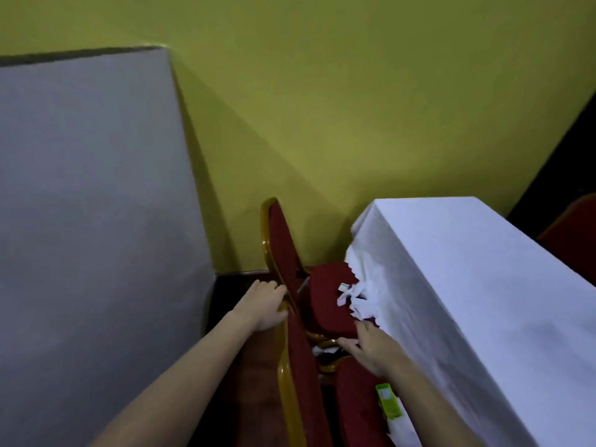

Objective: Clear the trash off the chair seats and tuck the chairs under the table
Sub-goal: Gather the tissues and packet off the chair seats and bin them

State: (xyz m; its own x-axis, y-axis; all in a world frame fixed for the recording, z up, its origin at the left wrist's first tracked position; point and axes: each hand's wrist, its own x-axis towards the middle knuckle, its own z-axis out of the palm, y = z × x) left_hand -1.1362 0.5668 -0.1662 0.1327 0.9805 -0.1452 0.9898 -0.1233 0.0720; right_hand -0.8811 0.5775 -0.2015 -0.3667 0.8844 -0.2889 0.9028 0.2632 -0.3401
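Torn white paper scraps (346, 296) are the trash I am after, and they lie on the far chair's red padded seat (325, 301), right at the scalloped edge of the white tablecloth (467, 285), which partly hangs over them.

Going left to right: a large grey panel (90, 188) fills the left side against the yellow-green wall (322, 108). My left hand (263, 306) rests on the gold metal frame of the far chair's red backrest (283, 250), fingers curled round its edge. I judge I hold it there to steady the chair, and later to push it in. The near chair's backrest (296, 382) runs toward me along the same line.

My right hand (371, 348) hovers low between the two seats, fingers spread wide and holding nothing, its tips just short of the far seat's near edge. The scraps lie just beyond those fingertips, a little farther and slightly left, so a short reach forward should meet them.

Right of my wrist, a small bright green carton (388, 400) sits on the near chair's red seat (358, 404) beside another white scrap (403, 430). Neither chair is tucked under the table yet.
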